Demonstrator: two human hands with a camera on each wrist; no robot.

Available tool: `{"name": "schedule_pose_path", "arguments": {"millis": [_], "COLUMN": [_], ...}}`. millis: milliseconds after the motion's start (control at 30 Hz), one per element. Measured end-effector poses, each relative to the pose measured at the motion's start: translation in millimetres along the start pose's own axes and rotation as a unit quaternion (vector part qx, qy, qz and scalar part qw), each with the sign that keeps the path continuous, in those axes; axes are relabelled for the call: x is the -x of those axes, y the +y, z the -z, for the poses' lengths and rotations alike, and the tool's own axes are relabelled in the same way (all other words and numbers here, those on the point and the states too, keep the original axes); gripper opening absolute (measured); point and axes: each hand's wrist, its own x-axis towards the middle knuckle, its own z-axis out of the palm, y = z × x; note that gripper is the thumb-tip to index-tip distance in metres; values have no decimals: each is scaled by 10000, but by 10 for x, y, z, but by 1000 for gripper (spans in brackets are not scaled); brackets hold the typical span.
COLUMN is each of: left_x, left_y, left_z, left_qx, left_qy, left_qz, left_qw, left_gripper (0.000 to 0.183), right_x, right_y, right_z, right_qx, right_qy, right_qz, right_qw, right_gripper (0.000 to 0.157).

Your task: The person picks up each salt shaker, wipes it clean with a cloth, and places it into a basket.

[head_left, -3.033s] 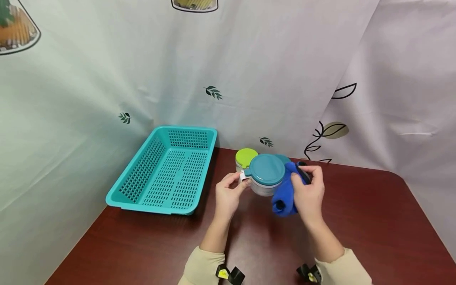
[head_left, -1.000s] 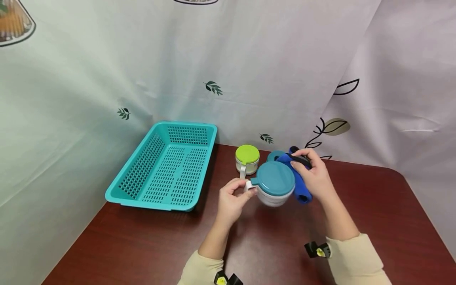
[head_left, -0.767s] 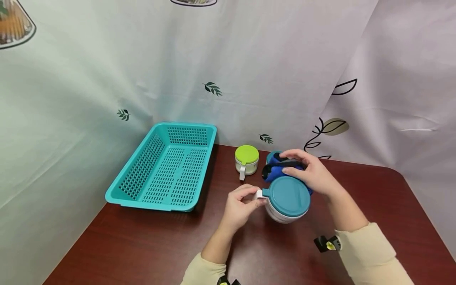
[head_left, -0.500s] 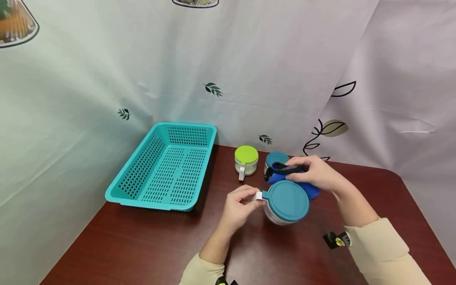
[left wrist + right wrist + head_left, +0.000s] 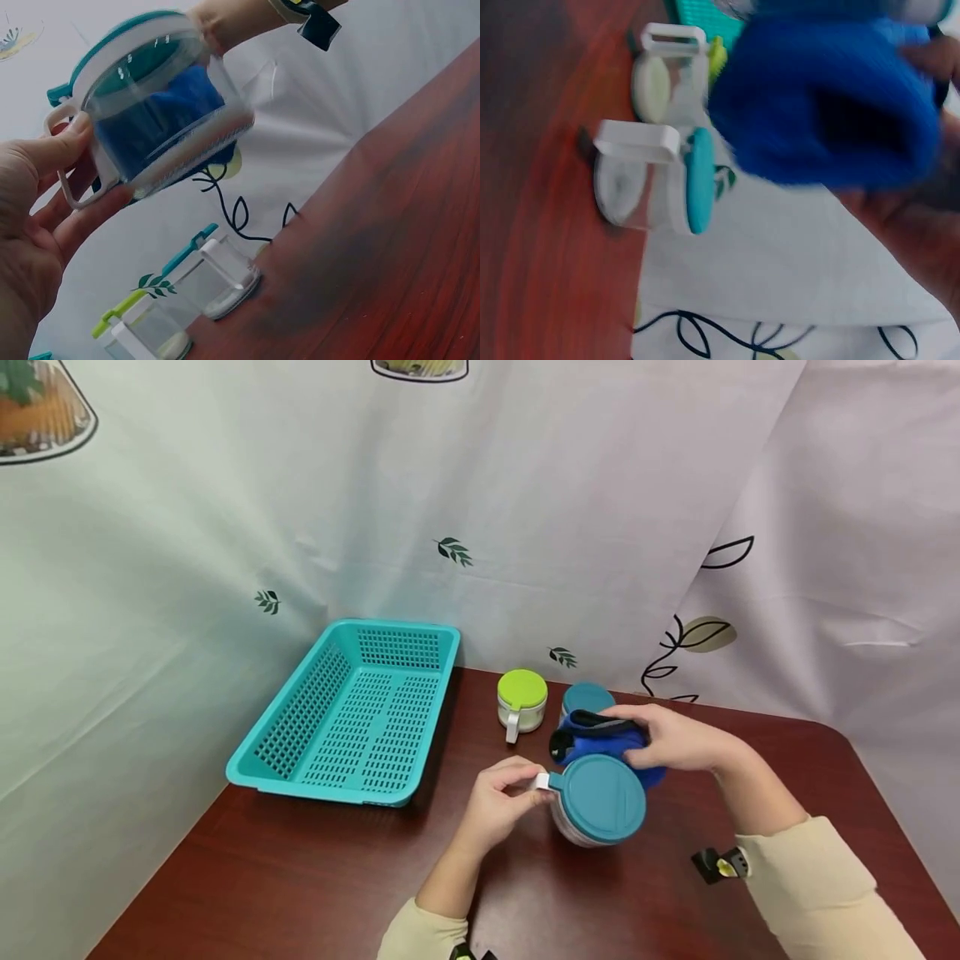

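Note:
My left hand (image 5: 495, 802) grips the white handle of a clear seasoning jar (image 5: 600, 802) with a teal lid, held up off the table and tilted. In the left wrist view the jar (image 5: 157, 112) shows its clear wall, with blue cloth visible through it. My right hand (image 5: 675, 739) holds a folded blue cloth (image 5: 600, 747) with black edging against the jar's far side. The cloth (image 5: 817, 105) fills the top of the right wrist view, blurred. Some of the right fingers are hidden behind the cloth.
A green-lidded jar (image 5: 522, 697) and a second teal-lidded jar (image 5: 587, 695) stand by the back wall, the latter partly covered by the cloth. A turquoise basket (image 5: 435, 710) sits on the left of the dark red table (image 5: 315, 877). A printed curtain hangs behind.
The jar has moved down, nearer me and slightly right, in my left hand. My right hand and the cloth have shifted from the jar's right side to its far side.

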Motion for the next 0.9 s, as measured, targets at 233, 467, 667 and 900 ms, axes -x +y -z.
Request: {"name": "schedule_pose_path", "arguments": {"millis": [233,467,667,900], "left_x": [-21,-77,-147,-217], "left_y": [16,-30,-81,270], "left_z": [-67,-34,-63,-77], "left_qx": [-44,-141,-162,-504], "left_qy": [-239,-184,-138,144], "left_qz": [-10,-153,-385,132], "left_qw": [9997,9996,9990,9985], "left_gripper": [29,25,25,26], "right_x": [-187,-160,-255,-280], "right_y": [32,-34,-107,-99], "right_z": [-78,64,38,2], "right_qx": [-110,60,272,350], "right_qy": [-8,186,307,679], "right_qz": [614,407,727,350], "right_qw": [9981,9990,9965,9965], "right_gripper": [35,32,27,31]}}
